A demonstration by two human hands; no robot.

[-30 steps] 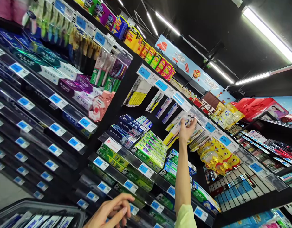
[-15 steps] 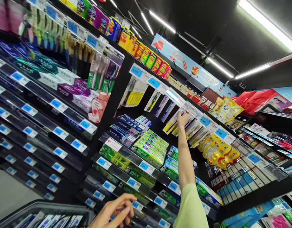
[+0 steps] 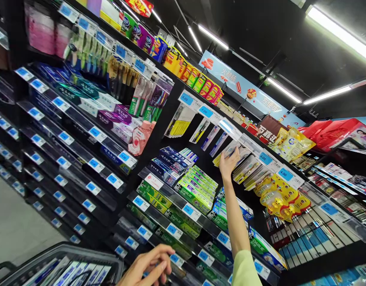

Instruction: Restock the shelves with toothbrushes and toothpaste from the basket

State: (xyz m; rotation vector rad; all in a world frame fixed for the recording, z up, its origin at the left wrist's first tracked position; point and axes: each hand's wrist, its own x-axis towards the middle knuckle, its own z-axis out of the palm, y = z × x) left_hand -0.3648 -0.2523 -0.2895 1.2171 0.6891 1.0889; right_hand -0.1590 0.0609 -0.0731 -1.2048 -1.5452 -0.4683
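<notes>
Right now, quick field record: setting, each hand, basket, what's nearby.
setting: shop aisle, black shelves with blue price tags
right hand: raised, fingers on a hanging carded pack; grip unclear
left hand: low, loosely curled, empty, beside the basket
basket: wire, lower left, blue-and-white boxes inside
nearby: green toothpaste boxes below the right hand; yellow packs hanging further along
</notes>
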